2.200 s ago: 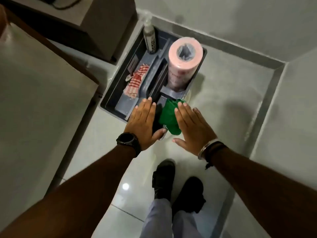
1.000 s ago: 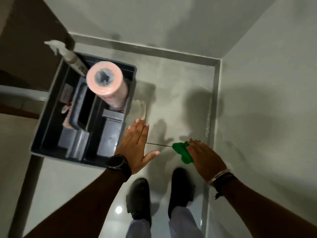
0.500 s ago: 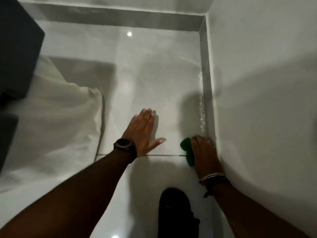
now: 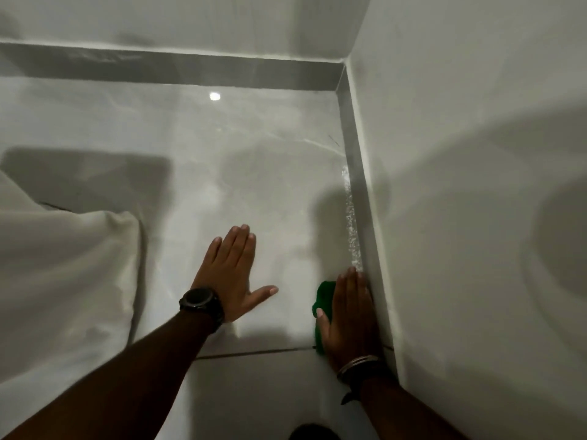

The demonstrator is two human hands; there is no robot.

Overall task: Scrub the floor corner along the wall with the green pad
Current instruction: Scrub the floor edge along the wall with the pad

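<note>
My right hand (image 4: 349, 315) lies flat on the green pad (image 4: 323, 300) and presses it onto the pale floor tile right against the grey skirting (image 4: 357, 185) of the right wall. Only the pad's left edge shows from under the palm. A streak of white foam or droplets (image 4: 351, 223) runs along the floor edge ahead of the hand toward the corner (image 4: 341, 87). My left hand (image 4: 230, 274), with a black watch on the wrist, rests flat on the tile to the left, fingers spread and holding nothing.
A white cloth or sheet (image 4: 63, 281) hangs over the left side of the view. The back wall's skirting (image 4: 158, 68) closes off the floor at the top. A dark shoe tip (image 4: 313, 433) shows at the bottom edge. A tile joint (image 4: 254, 352) crosses under my wrists.
The grey caddy with the pink roll has left the view as I bent down. My right hand brought the green pad from the caddy to the floor edge by the right wall.
</note>
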